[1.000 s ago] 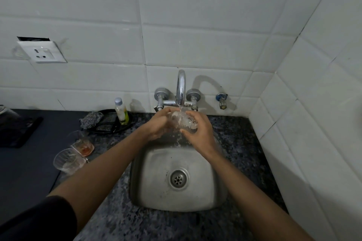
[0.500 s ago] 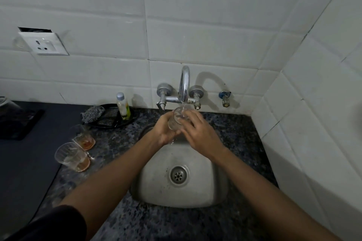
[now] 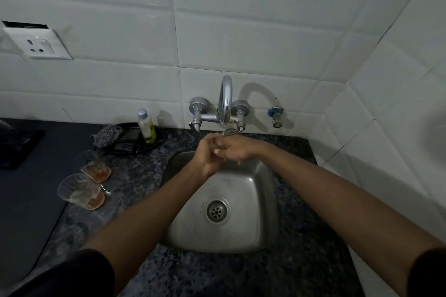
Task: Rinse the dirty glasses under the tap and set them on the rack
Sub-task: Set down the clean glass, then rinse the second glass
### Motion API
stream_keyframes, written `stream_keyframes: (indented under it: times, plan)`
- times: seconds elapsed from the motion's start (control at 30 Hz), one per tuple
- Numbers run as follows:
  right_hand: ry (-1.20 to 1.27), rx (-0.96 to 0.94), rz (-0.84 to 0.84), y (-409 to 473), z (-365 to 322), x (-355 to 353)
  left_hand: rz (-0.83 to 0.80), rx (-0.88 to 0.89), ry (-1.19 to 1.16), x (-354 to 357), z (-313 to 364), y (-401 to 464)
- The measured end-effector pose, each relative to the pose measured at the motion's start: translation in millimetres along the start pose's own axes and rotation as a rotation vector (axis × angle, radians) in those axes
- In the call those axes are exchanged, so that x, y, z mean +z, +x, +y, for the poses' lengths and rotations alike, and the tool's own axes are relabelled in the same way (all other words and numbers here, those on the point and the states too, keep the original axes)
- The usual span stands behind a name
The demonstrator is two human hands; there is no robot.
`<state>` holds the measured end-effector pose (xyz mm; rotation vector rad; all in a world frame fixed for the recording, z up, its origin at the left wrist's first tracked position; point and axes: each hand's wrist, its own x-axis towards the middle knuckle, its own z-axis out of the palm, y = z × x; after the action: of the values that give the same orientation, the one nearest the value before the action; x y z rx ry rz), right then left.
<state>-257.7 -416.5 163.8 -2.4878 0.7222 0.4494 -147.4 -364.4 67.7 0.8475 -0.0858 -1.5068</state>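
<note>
Both forearms reach forward over the sink (image 3: 241, 236) and meet under the tap (image 3: 225, 99). The left hand (image 3: 208, 152) and the right hand (image 3: 237, 150) are pressed together, fingers curled round a clear glass (image 3: 228, 133) held between them right below the spout. Only the ribbed rim of that glass shows above the knuckles; the rest is hidden by the fingers. A thin stream of water falls from the spout onto it.

The sink is a small squarish steel basin, dull and scratched, with a round drain in the middle, set into a dark speckled stone desk (image 3: 301, 272). The tap is a chrome arch with two round knobs.

On the desk to the left stand two more glasses: the far glass (image 3: 95, 166) and the near glass (image 3: 80, 191), both clear, tilted in the view, each with an orange-brown residue at the bottom. Behind them a small bottle (image 3: 146, 125) stands upright beside a grey scrubber (image 3: 106, 135). A white wall socket (image 3: 38, 43) sits in the tiled wall.
</note>
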Motion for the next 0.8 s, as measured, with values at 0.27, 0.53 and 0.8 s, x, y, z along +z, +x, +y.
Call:
stream_keyframes:
  times: [0.27, 0.53, 0.8]
  plan:
    - [-0.759, -0.231, 0.031, -2, -3, -6, -0.074, -0.089, 0.152, -11, 8, 1]
    - [-0.384, -0.077, -0.038, 16, -3, 9, -0.088, -0.074, 0.032, -14, 3, 10]
    - [-0.933, -0.244, 0.104, 17, 20, 14, -0.06, -0.093, 0.156, -3, 5, 13]
